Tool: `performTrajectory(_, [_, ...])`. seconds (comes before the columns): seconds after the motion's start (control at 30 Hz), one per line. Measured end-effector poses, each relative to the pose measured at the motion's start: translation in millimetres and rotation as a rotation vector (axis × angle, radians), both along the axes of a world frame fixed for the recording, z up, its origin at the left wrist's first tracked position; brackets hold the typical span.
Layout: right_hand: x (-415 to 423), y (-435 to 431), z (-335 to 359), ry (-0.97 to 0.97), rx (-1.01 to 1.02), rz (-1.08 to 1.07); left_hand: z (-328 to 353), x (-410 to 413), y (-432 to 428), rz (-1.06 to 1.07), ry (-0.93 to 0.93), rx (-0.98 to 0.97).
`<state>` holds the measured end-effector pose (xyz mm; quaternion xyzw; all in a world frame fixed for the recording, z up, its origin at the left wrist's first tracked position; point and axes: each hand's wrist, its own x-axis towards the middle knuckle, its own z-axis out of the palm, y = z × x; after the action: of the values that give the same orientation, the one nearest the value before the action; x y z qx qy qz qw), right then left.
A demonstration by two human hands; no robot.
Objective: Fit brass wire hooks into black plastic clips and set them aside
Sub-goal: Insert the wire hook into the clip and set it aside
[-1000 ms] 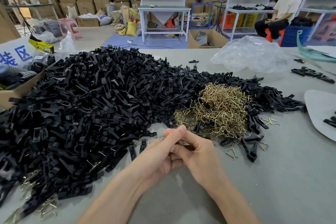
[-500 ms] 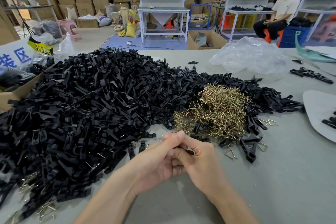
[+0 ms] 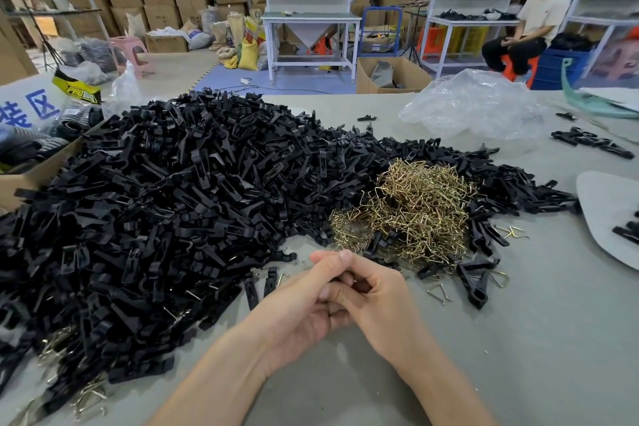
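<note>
A huge heap of black plastic clips [image 3: 173, 201] covers the left and middle of the grey table [image 3: 518, 339]. A tangle of brass wire hooks [image 3: 415, 211] lies at its right front. My left hand [image 3: 301, 308] and my right hand [image 3: 383, 308] meet just in front of the brass hooks, fingers curled and pressed together. Between the fingers only a dark sliver of a black clip [image 3: 360, 286] shows; the rest of what they hold is hidden. Clips with wire showing [image 3: 86, 394] lie at the heap's near left edge.
Loose hooks [image 3: 439, 294] and single clips [image 3: 473, 284] lie right of my hands. A clear plastic bag [image 3: 473, 107] sits at the back right, a white sheet [image 3: 608, 218] at the right edge, a cardboard box [image 3: 34, 176] at the left. A person [image 3: 532, 21] sits beyond the table.
Both hands stay pressed together at the same spot. The fingers have shifted slightly around the hidden piece.
</note>
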<state>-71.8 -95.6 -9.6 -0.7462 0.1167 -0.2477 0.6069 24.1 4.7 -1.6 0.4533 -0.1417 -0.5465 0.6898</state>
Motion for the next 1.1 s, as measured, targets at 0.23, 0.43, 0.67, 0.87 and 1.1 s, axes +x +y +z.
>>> performTrajectory(0.23, [0.6,-1.8,1.7,-0.025,-0.053,-0.029,2.4,-4.4,-2.0,0.004,-0.021,-0.009])
performTrajectory(0.43, [1.6,-1.9,2.4,-0.007,-0.007,-0.025,3.9,-5.7,-2.8,0.033,-0.06,0.013])
performTrajectory(0.67, [0.4,-15.2,11.2,-0.16,0.37,-0.069,10.8,-11.4,-8.3,0.105,-0.315,-0.012])
performTrajectory(0.87, [4.4,-19.2,7.1,-0.203,0.893,0.013,-7.6,-32.1,-12.9,0.412,-0.963,0.119])
performTrajectory(1.1, [4.8,-18.6,6.1,-0.197,0.954,-0.015,-15.9,-31.8,-13.2,0.469,-1.38,0.321])
